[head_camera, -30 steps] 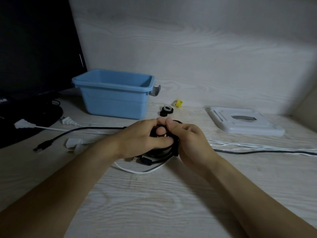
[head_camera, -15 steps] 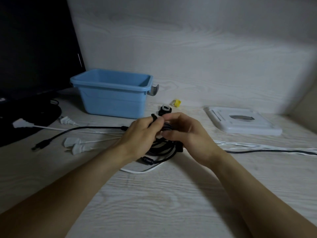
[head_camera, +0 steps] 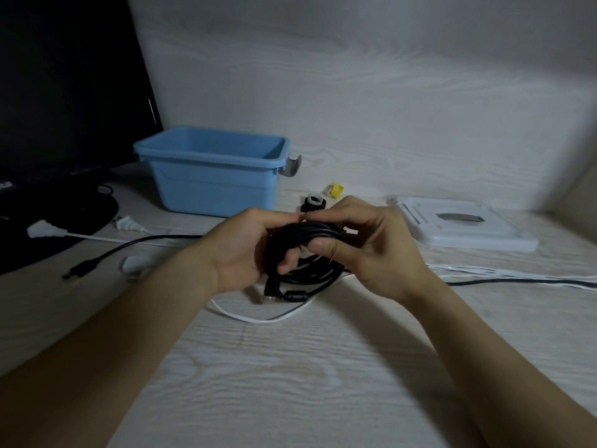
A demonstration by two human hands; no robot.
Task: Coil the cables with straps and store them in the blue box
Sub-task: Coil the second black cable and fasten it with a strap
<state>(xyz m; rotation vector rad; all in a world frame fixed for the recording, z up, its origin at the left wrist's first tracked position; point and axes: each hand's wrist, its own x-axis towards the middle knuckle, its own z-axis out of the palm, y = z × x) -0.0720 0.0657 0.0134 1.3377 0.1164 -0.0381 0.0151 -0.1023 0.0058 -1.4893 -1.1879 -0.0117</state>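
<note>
A coiled black cable (head_camera: 307, 236) is lifted a little above the desk at the centre, its plug ends (head_camera: 274, 294) hanging below. My left hand (head_camera: 240, 250) grips the coil's left side with fingers curled through the loop. My right hand (head_camera: 365, 250) pinches the top of the coil, thumb in front. The blue box (head_camera: 213, 181) stands open behind the hands at the left. A roll of black strap (head_camera: 312, 203) lies just behind my fingers, beside a yellow piece (head_camera: 336, 190).
Loose white cable (head_camera: 265, 318) and black cable (head_camera: 517, 281) run across the desk, with white plugs (head_camera: 129, 224) and a black plug (head_camera: 80, 270) at the left. A dark monitor (head_camera: 64, 92) stands far left. A white lid (head_camera: 458, 227) lies at the right.
Both hands have raised the black coil off the desk toward me. My right hand has shifted from the coil's side to pinching its top.
</note>
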